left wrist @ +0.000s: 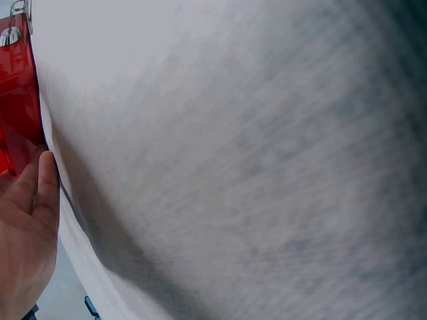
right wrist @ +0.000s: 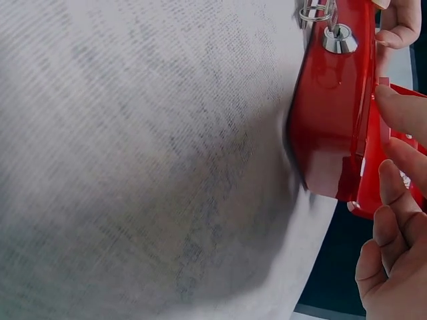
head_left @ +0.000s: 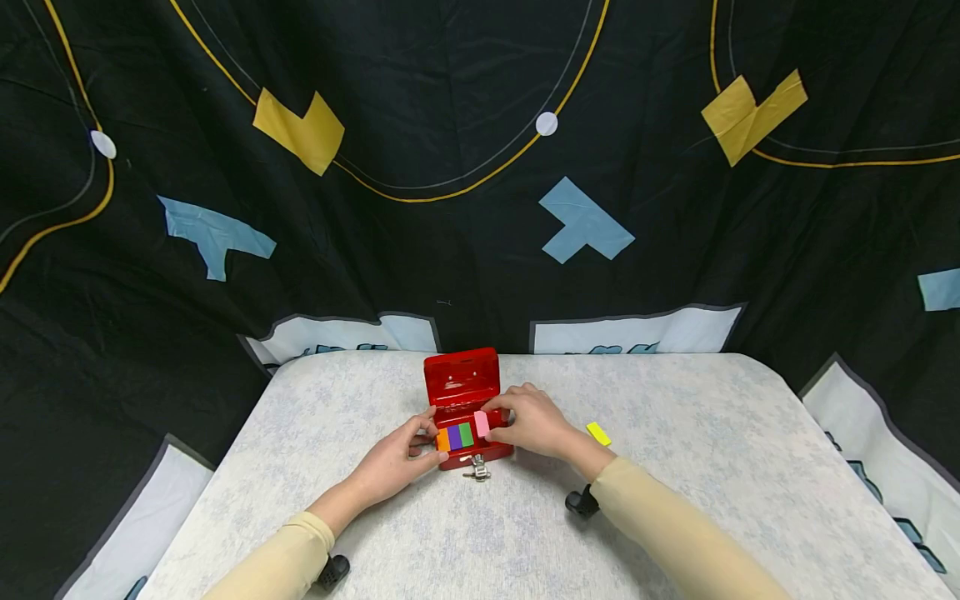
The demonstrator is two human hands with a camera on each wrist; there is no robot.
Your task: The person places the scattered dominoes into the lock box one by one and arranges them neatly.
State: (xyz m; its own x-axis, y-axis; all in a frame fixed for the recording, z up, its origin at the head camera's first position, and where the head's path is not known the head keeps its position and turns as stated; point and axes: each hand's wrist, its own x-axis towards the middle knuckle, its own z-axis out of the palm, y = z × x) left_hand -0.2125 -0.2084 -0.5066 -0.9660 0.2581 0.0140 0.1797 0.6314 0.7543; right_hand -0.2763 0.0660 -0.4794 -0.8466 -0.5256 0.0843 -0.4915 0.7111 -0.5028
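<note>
A small red metal cash box (head_left: pixel 495 451) stands on the table with its lid (head_left: pixel 461 372) raised at the back. Orange (head_left: pixel 443 440), purple (head_left: pixel 454 437) and green (head_left: pixel 466 434) blocks sit side by side in its left part. My left hand (head_left: pixel 392 461) holds the box's left side, thumb near the front corner and fingers bent by the orange block. Between thumb and index finger, my right hand (head_left: pixel 534 423) pinches a pink block (head_left: pixel 482 424) over the box's right part. In the right wrist view, its other fingers (right wrist: pixel 389 230) curl loosely. Keys (head_left: pixel 478 473) hang from the front lock (right wrist: pixel 339 40).
A yellow block (head_left: pixel 598 433) lies on the table (head_left: pixel 675 467) right of the box, beyond my right wrist. Black wrist devices (head_left: pixel 582 502) show under both forearms. Behind the table hangs a dark patterned cloth (head_left: pixel 450 267).
</note>
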